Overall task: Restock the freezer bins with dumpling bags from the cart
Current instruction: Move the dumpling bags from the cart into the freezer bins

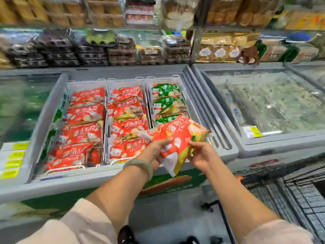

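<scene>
Both my hands hold one red dumpling bag (pixel 177 136) above the front right corner of the open freezer (pixel 123 175). My left hand (pixel 155 150) grips its left edge, and my right hand (pixel 200 154) pinches its lower right edge. Three white bins sit in the freezer. The left bin (pixel 84 83) and the middle bin (pixel 125 81) are filled with red bags. The right bin (pixel 184 95) holds green bags (pixel 167 99), partly hidden behind the held bag. The dark wire cart (pixel 288 189) stands at my lower right.
A second freezer (pixel 281 140) with a closed glass lid stands to the right. Shelves of packaged goods (pixel 123 48) run behind both freezers. Yellow price tags (pixel 15 155) line the left rim. The grey floor (pixel 172 212) lies below my arms.
</scene>
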Action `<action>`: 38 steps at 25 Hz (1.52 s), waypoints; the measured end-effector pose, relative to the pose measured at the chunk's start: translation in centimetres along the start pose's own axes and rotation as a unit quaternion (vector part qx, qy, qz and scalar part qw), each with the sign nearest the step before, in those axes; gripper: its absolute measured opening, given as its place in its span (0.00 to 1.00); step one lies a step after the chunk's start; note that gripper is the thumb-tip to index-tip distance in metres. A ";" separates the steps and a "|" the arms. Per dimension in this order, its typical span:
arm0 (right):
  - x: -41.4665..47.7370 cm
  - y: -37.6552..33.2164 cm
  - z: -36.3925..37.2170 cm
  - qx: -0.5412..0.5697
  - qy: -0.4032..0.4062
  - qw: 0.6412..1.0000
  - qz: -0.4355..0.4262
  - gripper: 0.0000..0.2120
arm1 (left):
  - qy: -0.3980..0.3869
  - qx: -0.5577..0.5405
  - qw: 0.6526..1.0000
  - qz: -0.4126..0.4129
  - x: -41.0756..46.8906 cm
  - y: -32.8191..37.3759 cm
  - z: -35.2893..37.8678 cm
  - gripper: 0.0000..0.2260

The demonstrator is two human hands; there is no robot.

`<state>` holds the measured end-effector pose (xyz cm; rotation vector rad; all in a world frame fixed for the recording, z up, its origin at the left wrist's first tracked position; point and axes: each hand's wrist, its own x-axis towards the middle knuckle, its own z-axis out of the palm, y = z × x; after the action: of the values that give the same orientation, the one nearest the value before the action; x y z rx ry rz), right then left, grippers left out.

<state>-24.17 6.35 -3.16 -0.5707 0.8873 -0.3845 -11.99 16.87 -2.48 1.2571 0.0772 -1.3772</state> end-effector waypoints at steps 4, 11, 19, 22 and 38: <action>3.0 4.1 5.9 -0.012 -0.008 0.998 0.057 0.08 | 0.015 -0.003 0.999 0.038 -0.5 5.0 -8.1 0.04; 7.6 8.1 12.8 -0.105 -0.007 0.989 0.107 0.23 | 0.005 0.052 0.996 0.078 -0.9 11.7 -18.3 0.06; 15.8 5.6 17.6 -0.215 0.065 0.969 0.098 0.29 | 0.031 -0.040 0.995 0.091 1.8 15.9 -23.4 0.06; 19.4 3.2 18.9 -0.263 0.010 0.953 0.151 0.40 | 0.028 -0.053 0.994 0.088 2.6 17.9 -24.4 0.07; 31.3 2.7 28.9 -0.283 -0.028 0.956 0.075 0.29 | 0.144 -0.025 0.989 -0.009 11.3 26.9 -30.9 0.11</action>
<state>17.68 0.46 -9.56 -1.0284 0.9816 0.0348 29.90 22.65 -6.64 1.4084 0.3222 -1.1924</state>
